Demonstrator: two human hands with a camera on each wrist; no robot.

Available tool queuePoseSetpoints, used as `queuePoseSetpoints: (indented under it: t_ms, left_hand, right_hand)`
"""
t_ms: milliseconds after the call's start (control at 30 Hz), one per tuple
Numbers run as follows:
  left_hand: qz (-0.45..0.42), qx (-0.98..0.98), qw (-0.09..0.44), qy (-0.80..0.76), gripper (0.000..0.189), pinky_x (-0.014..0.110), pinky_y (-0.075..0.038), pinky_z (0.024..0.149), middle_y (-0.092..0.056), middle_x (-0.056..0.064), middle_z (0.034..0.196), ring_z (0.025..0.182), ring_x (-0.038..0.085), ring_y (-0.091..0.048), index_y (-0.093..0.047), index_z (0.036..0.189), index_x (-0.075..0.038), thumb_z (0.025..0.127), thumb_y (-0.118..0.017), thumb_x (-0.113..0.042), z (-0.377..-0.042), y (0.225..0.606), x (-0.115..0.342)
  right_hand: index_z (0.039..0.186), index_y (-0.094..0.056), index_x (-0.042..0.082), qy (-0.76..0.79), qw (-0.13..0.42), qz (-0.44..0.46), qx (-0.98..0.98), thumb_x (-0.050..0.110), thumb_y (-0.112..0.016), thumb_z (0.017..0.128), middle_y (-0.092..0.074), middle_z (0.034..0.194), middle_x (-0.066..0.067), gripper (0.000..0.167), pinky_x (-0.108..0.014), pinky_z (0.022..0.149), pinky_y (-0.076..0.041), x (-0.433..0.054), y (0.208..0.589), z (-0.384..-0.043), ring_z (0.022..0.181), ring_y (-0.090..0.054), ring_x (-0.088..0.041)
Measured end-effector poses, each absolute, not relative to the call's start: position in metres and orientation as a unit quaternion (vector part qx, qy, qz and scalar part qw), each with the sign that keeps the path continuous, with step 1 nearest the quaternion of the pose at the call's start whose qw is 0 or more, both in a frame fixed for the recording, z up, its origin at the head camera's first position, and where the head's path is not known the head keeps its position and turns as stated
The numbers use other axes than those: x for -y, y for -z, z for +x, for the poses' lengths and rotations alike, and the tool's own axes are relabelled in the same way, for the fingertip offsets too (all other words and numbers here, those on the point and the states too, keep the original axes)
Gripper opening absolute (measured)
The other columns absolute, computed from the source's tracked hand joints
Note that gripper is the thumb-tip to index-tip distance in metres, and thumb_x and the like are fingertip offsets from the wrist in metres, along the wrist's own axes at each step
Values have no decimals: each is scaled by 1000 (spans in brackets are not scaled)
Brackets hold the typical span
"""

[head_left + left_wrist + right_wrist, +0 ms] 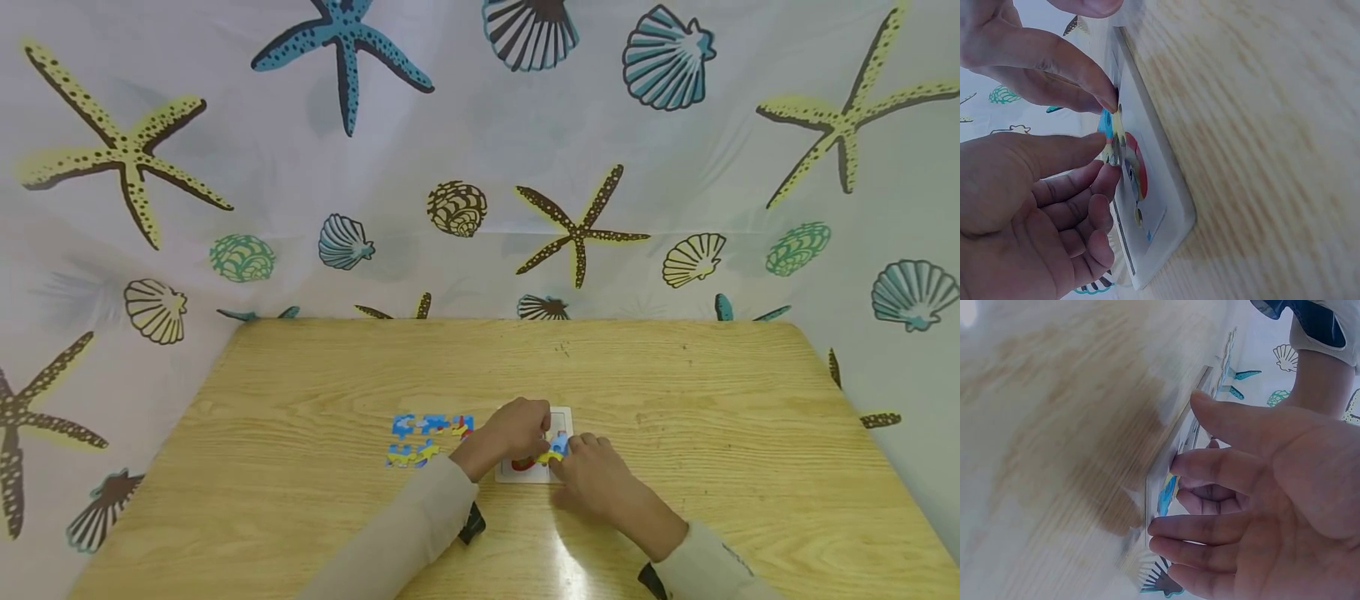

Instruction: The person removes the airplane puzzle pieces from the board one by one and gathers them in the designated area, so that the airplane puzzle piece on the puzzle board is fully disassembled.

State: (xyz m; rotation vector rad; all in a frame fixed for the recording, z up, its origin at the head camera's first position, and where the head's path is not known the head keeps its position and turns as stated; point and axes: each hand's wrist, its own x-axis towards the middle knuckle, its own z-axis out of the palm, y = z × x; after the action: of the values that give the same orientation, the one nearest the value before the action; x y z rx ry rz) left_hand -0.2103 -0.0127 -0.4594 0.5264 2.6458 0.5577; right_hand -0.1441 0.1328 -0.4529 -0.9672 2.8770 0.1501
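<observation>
A white puzzle board [566,415] lies on the table with a printed red picture on its face. My left hand [519,427] is over it, pinching a small puzzle piece [1114,152] between thumb and index finger just above the board. From the right, my right hand [598,473] reaches across the board's edge with its fingers extended. In the left wrist view, its fingertip presses on a blue and yellow puzzle piece [558,447] on the board. The piece under my left fingers is partly hidden.
Several loose blue and yellow puzzle pieces [433,423] lie left of the board in two rows. The wooden table [712,400] ends at a curtain [420,275] printed with starfish and shells.
</observation>
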Motion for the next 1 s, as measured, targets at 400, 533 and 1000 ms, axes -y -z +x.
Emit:
queuePoseSetpoints:
  t_ms: [400, 533, 1000]
  left_hand:
    - [204, -948, 145, -194, 10, 21, -41, 53, -56, -2, 72, 59, 9, -49, -60, 82, -9, 91, -62, -14, -209, 461, 13]
    - [208, -951, 126, -192, 15, 20, -41, 53, -54, -3, 70, 59, 8, -48, -58, 78, -11, 91, -62, -16, -210, 462, 13]
    - [220, -940, 141, -221, 14, 20, -40, 54, -55, -5, 70, 59, 8, -48, -58, 78, -12, 91, -61, -16, -210, 456, 17]
  right_hand:
    - [110, -71, 14, -42, 53, -322, -944, 51, -67, 82, -64, 97, -13, 47, -43, 82, -50, -134, 453, -143, 93, -59, -29]
    - [111, -70, 14, -35, 54, -326, -943, 52, -66, 82, -65, 102, -14, 48, -44, 83, -50, -134, 453, -143, 95, -59, -29]
    - [108, -70, 13, -45, 51, -325, -943, 53, -67, 80, -66, 105, -16, 48, -45, 84, -50, -133, 455, -144, 97, -60, -30]
